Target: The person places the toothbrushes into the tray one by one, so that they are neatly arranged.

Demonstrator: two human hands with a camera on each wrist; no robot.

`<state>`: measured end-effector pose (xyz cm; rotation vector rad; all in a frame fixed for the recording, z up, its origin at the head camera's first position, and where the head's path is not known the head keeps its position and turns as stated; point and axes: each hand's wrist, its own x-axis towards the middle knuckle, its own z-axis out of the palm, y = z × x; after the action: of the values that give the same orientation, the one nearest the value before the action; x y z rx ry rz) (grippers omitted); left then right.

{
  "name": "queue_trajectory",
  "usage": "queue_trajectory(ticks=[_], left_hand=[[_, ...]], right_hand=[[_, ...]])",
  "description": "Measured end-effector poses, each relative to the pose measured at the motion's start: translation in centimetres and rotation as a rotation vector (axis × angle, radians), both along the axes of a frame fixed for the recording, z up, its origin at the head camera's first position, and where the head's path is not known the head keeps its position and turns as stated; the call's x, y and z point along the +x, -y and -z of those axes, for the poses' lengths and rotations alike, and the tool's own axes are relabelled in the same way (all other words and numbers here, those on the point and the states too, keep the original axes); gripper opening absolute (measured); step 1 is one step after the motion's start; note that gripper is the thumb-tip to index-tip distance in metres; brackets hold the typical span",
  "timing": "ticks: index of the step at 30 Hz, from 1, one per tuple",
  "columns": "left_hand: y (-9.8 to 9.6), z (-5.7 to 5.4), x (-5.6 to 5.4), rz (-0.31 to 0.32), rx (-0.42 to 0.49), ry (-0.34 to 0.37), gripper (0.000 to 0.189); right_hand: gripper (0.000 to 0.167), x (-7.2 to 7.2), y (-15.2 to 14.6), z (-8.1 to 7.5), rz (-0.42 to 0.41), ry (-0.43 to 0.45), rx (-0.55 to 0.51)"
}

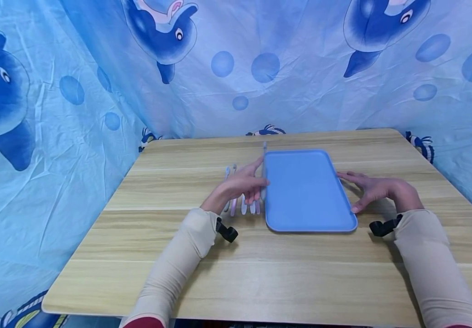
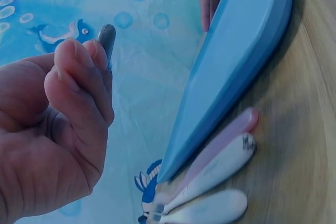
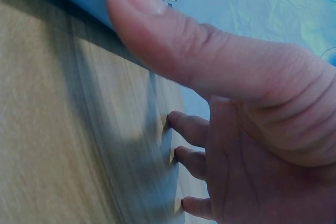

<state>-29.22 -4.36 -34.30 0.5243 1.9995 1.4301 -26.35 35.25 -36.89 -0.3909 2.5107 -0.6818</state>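
A blue rectangular tray (image 1: 307,191) lies on the table. At its left edge my left hand (image 1: 241,184) pinches a greyish toothbrush (image 1: 264,152), which runs lengthwise along the tray's side. In the left wrist view only the grey handle end of that toothbrush (image 2: 107,43) shows past the curled fingers. Beneath and beside this hand lie several more toothbrushes, among them a pink-purple one (image 2: 223,140) and a white one (image 2: 215,171). My right hand (image 1: 377,189) rests with spread fingers at the tray's right edge, its thumb (image 3: 152,35) touching the rim.
The wooden table (image 1: 236,282) has rounded corners. Behind and beside it hangs a blue curtain (image 1: 227,105) printed with dolphins and bubbles. Each wrist carries a small black camera mount, one being the right mount (image 1: 383,227).
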Motion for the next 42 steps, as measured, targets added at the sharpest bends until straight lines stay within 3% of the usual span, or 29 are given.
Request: queue_trajectory(ticks=[5,22,33,42], left_hand=[[-0.8,-0.1,0.2,0.016,-0.011,-0.019,0.09],[-3.0,-0.4,0.6,0.005,-0.013,0.019,0.091],[-5.0,-0.5,0.9,0.043,0.024,0.034,0.093],[-6.4,-0.5,1.1,0.023,0.028,0.034,0.092]], right_hand=[[0.124,0.0,-0.1,0.1,-0.001,0.003,-0.026],[0.124,0.1,0.0,0.2,0.002,-0.001,-0.009],[0.126,0.0,0.0,0.1,0.011,0.017,-0.01],[0.126,0.0,0.1,0.0,0.023,0.027,-0.009]])
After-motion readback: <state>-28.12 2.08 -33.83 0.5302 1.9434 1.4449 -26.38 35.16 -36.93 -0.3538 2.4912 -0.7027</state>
